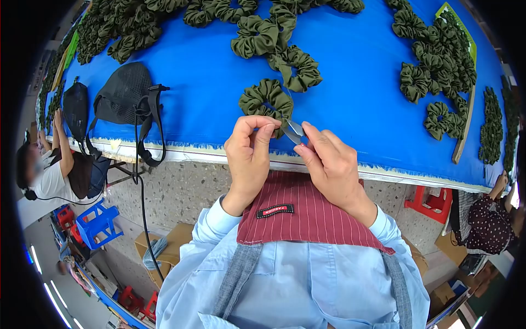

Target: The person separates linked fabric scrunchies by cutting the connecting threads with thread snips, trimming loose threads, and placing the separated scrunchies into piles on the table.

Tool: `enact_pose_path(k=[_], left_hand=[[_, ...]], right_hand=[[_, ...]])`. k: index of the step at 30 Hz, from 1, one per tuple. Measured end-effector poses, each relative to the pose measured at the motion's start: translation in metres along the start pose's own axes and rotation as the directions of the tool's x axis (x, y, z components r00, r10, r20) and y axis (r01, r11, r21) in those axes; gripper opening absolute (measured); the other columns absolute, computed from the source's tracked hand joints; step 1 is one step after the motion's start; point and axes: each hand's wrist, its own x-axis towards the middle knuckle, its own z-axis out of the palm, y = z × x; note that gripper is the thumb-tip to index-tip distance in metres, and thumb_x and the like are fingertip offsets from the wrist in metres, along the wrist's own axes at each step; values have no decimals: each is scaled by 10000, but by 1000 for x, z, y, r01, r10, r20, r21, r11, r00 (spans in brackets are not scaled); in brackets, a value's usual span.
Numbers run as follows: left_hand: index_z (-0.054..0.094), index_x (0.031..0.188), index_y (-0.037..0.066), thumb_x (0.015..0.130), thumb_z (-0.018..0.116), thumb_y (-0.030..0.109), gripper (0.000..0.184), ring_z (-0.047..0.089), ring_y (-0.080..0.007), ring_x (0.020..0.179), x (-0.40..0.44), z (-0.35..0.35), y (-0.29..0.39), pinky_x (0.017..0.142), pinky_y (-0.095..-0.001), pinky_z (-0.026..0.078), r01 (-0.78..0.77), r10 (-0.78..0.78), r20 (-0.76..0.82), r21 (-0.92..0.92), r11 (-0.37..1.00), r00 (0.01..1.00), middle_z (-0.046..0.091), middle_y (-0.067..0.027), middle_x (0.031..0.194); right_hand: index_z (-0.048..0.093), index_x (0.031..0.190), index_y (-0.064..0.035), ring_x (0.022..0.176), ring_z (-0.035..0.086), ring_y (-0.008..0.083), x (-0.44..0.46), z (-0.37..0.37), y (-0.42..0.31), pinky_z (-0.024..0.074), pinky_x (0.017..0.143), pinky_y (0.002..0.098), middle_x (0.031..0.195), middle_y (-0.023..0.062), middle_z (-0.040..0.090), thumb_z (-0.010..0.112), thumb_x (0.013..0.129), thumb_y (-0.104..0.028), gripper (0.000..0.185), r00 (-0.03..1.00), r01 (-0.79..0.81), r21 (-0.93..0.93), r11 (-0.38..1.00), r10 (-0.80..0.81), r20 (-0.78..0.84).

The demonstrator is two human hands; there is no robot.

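My left hand [249,151] pinches the near edge of a dark green scrunchie [257,97] at the front of the blue table [208,104]. In my right hand [331,164] is a small pair of thread snips [295,130], its metal blades apart and pointing at the scrunchie's edge beside my left fingertips. A thin thread runs up from this scrunchie toward a second scrunchie [301,70] just beyond it. Farther back, another scrunchie [255,37] lies in the same trail.
A black mesh bag [123,93] with straps and a hanging cord lies on the left. Scrunchie piles [438,52] lie at right, beside a wooden strip [464,129], and at back left. Other people sit at both sides. A blue stool [98,223] stands on the floor.
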Motion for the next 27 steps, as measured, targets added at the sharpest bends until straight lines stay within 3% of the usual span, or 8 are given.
enact_pose_path(k=[8, 19, 24, 27], left_hand=[[545, 877, 28, 846, 567, 8, 43, 491, -139, 724, 4, 0, -5, 624, -235, 409, -153, 149, 36, 145, 978, 988, 539, -63, 912], [547, 874, 42, 815, 594, 18, 80, 488, -167, 747, -1, 2, -4, 664, -259, 409, -178, 170, 60, 187, 966, 984, 517, -60, 926], [557, 860, 71, 759, 644, 47, 136, 509, -206, 774, 5, -18, 0, 738, -317, 412, -409, 371, 186, 256, 876, 910, 543, -53, 926], [549, 859, 75, 730, 669, 60, 177, 523, -230, 828, 18, -34, 27, 800, -362, 422, -570, 402, 447, 354, 741, 799, 559, -57, 931]], right_hand=[[613, 1047, 52, 464, 436, 145, -2, 3, -2, 360, 416, 263, 687, 75, 556, 686, 730, -21, 333, 997, 71, -153, 986, -71, 8], [633, 1003, 42, 450, 438, 148, 0, 6, -3, 364, 407, 262, 688, 73, 564, 692, 724, -25, 293, 998, 65, -264, 962, -68, -4], [629, 1029, 47, 470, 450, 127, -3, 4, 8, 372, 431, 243, 728, 76, 595, 670, 749, -21, 291, 996, 58, -205, 977, -71, -59], [622, 1038, 35, 517, 482, 134, 1, -9, 18, 395, 479, 240, 750, 74, 601, 648, 790, -63, 268, 983, -121, 59, 991, 128, -135]])
